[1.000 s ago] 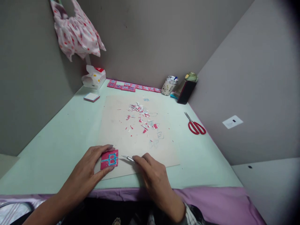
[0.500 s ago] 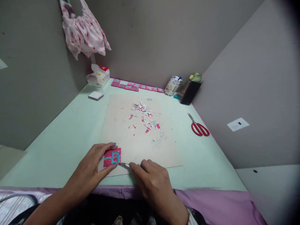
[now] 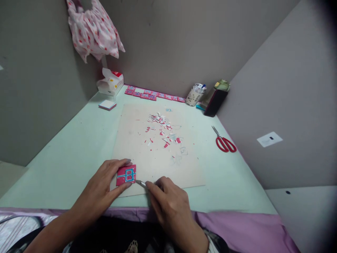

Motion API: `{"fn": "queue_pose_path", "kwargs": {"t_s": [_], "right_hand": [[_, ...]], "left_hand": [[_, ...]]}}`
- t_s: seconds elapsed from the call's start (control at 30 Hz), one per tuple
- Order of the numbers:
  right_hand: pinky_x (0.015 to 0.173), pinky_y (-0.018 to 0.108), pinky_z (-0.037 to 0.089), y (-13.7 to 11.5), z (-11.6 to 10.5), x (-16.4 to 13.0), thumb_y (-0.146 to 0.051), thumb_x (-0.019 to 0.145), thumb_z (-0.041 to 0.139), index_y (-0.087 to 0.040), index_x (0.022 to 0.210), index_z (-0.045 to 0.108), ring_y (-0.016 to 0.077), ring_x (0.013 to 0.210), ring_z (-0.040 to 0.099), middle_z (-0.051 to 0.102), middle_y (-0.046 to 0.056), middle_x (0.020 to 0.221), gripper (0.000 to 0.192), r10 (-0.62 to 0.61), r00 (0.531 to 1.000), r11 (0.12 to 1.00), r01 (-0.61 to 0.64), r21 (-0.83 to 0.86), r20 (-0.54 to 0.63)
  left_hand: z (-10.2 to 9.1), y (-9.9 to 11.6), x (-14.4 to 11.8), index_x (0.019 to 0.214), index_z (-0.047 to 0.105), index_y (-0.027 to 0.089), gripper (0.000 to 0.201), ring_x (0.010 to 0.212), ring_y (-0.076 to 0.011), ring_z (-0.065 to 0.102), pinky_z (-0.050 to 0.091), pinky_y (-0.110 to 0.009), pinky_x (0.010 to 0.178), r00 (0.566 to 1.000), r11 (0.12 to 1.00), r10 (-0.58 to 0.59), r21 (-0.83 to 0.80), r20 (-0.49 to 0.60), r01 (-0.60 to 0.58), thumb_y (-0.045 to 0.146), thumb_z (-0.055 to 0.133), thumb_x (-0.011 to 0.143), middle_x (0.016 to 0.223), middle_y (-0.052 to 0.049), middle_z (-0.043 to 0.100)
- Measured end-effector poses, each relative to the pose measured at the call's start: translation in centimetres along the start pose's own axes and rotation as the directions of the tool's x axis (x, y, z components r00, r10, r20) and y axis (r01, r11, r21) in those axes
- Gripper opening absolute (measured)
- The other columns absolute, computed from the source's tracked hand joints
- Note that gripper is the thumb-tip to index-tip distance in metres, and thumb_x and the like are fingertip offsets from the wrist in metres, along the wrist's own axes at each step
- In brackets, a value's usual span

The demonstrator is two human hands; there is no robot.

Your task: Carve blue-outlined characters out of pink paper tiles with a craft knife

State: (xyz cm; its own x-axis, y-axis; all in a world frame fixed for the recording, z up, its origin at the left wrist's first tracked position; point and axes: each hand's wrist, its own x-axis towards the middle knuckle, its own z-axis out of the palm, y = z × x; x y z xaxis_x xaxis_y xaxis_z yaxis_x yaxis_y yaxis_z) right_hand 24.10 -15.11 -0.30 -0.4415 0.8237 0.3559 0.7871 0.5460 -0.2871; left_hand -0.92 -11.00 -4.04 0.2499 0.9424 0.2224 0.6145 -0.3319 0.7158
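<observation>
My left hand pins a small pink paper square with a blue pattern between thumb and fingers on a beige cutting board. My right hand grips a thin silver craft knife, its tip touching the square's lower right edge. Several pink and white paper scraps lie scattered on the middle of the board.
Red-handled scissors lie at the right on the pale green table. At the back stand a row of pink squares, a pen cup, a dark box, a tissue box and a paper pad. A pink cloth hangs at the corner.
The knife tip has moved from the square's right side down to its lower right edge. My right hand shifted slightly toward me; the left hand still holds the square.
</observation>
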Motion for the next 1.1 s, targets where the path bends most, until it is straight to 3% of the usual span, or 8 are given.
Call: {"fn": "queue_pose_path", "kwargs": {"t_s": [0.67,1.1], "right_hand": [[0.055,0.029,0.042,-0.8,0.8,-0.3,-0.007,0.101,0.047,-0.018,0.128,0.065,0.0199,0.071,0.061,0.063,0.005,0.087,0.034,0.027,0.999,0.999,-0.029,-0.043,-0.042],[0.056,0.030,0.044,-1.4,1.6,-0.8,-0.005,0.101,0.046,-0.017,0.132,0.065,0.0201,0.069,0.059,0.061,0.006,0.086,0.038,0.060,0.996,0.996,-0.064,-0.066,-0.068]], "left_hand": [[-0.2,0.2,0.1,0.139,0.060,0.034,0.044,0.124,-0.0297,0.065,0.054,-0.049,0.109,1.000,1.000,-0.009,-0.020,-0.005,0.009,0.052,0.064,0.100,0.132,-0.004,0.071],[-0.2,0.2,0.3,0.136,0.062,0.032,0.046,0.123,-0.0316,0.066,0.053,-0.054,0.109,0.999,0.998,-0.043,-0.053,-0.009,0.042,0.059,0.064,0.098,0.131,-0.006,0.071]]}}
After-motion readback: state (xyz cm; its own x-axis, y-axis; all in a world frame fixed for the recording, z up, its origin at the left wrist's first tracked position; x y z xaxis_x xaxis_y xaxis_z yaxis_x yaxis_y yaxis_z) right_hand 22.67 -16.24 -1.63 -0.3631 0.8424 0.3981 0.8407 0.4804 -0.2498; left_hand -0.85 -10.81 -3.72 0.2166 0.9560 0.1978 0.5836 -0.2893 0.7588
